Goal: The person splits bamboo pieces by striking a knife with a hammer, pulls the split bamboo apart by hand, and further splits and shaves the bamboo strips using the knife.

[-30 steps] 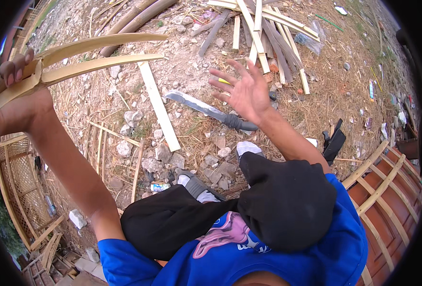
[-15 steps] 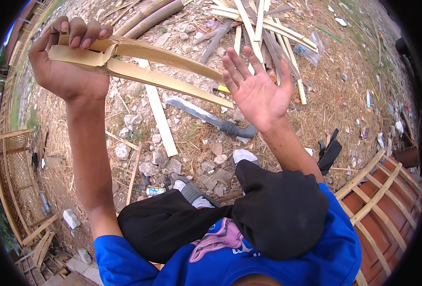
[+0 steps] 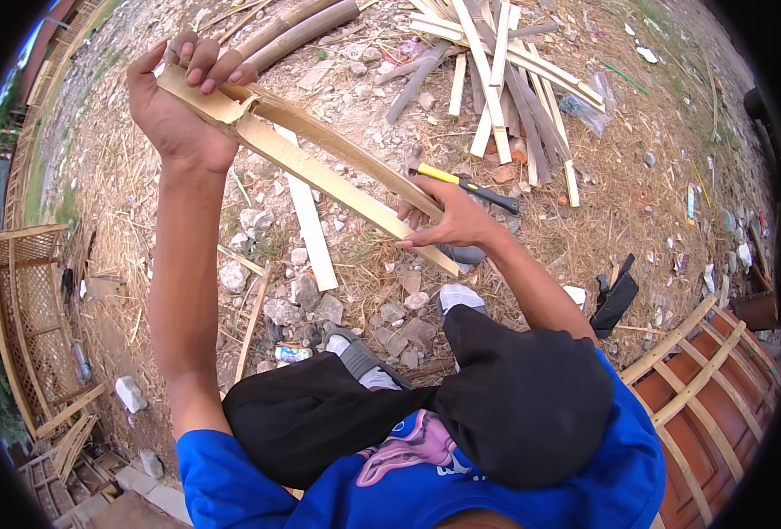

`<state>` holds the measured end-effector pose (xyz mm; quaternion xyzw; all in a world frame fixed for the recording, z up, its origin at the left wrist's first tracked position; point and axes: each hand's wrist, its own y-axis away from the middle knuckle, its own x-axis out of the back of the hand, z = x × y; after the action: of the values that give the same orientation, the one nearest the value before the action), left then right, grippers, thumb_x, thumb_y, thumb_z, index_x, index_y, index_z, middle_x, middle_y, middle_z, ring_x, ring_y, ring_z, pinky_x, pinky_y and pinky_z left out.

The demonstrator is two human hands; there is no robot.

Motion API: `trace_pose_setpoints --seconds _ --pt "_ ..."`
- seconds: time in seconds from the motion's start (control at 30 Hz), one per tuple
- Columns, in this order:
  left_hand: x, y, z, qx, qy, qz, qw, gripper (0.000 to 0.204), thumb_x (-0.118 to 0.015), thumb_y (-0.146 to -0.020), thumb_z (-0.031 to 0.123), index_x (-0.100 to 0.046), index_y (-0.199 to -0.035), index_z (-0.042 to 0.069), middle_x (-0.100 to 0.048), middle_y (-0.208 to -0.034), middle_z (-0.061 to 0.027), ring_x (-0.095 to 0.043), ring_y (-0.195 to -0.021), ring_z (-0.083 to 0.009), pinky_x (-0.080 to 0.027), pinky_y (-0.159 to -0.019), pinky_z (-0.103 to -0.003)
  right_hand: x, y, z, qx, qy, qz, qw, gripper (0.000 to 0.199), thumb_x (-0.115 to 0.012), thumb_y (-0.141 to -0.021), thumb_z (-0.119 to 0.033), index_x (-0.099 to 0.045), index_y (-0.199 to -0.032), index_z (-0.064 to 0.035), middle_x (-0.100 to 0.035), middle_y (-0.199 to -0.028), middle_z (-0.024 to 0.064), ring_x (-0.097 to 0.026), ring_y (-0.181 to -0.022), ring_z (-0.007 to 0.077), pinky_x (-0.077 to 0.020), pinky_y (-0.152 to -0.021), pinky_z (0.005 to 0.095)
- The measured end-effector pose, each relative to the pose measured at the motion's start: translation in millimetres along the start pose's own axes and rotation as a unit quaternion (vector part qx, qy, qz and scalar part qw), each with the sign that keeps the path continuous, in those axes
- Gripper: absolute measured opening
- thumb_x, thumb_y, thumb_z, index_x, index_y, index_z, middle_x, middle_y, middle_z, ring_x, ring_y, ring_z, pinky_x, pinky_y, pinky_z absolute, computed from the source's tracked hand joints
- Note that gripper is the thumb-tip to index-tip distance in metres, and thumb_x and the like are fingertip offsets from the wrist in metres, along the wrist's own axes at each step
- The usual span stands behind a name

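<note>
My left hand [image 3: 183, 132] is closed around the upper left end of a split piece of bamboo [image 3: 320, 182]. From a joint near that hand, the bamboo parts into two long prongs that slant down to the right. My right hand [image 3: 463, 219] grips it near the free ends, thumb on the lower prong, some fingers hidden behind. Just beyond the right hand, a hammer [image 3: 471, 189] with a yellow and black handle lies on the ground. Beneath the bamboo, the machete [image 3: 466, 255] shows only its dark handle end.
A heap of wooden slats [image 3: 500, 84] lies ahead, with round bamboo poles [image 3: 306, 33] to its left. A pale strip [image 3: 309, 231], stones [image 3: 282, 311] and a can [image 3: 293, 354] lie near my feet. A lattice panel [image 3: 37, 295] stands left; a wooden frame [image 3: 692, 386] lies right.
My right hand, spread and raised before, has come down and taken hold of the prongs. My left hand and the bamboo have shifted right, and the prongs now slant more steeply, covering the machete blade.
</note>
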<state>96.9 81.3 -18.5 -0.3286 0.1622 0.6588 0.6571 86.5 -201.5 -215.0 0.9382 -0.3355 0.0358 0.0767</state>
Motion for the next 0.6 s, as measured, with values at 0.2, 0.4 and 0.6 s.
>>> trace_pose_setpoints --seconds 0.2,0.4,0.6 --pt "25.8 -6.7 -17.0 0.034 0.033 0.028 0.999 0.018 -0.051 -0.083 0.028 -0.043 -0.081 0.012 -0.037 -0.063 0.0038 -0.037 -0.055 -0.0084 -0.038 -0.063 -0.028 -11.2 1.6 4.7 -0.133 -0.225 -0.177 0.949 0.067 -0.085 -0.069 -0.022 -0.053 -0.122 0.0027 -0.070 -0.097 0.0098 -0.063 -0.100 0.0203 -0.0426 -0.098 0.0380" --pt "54.0 -17.3 -42.5 0.012 0.016 0.144 0.989 0.031 -0.045 -0.080 0.016 -0.047 -0.108 0.001 -0.057 -0.102 -0.0157 -0.058 -0.089 -0.0279 -0.050 -0.093 -0.046 -38.6 8.7 25.6 -0.165 -0.283 -0.154 0.932 0.037 -0.072 -0.086 -0.023 -0.058 -0.107 0.0039 -0.069 -0.093 0.0153 -0.068 -0.074 0.0165 -0.0567 -0.065 0.0299" --pt "74.7 -7.0 -56.2 0.065 -0.051 0.177 0.981 0.049 -0.037 -0.081 0.015 -0.041 -0.126 -0.003 -0.050 -0.127 -0.0243 -0.056 -0.108 -0.0398 -0.044 -0.103 -0.054 -36.4 25.6 29.4 -0.231 -0.382 -0.153 0.881 0.045 -0.061 -0.094 -0.032 -0.049 -0.117 0.0047 -0.068 -0.097 0.0213 -0.070 -0.080 0.0252 -0.0588 -0.074 0.0370"
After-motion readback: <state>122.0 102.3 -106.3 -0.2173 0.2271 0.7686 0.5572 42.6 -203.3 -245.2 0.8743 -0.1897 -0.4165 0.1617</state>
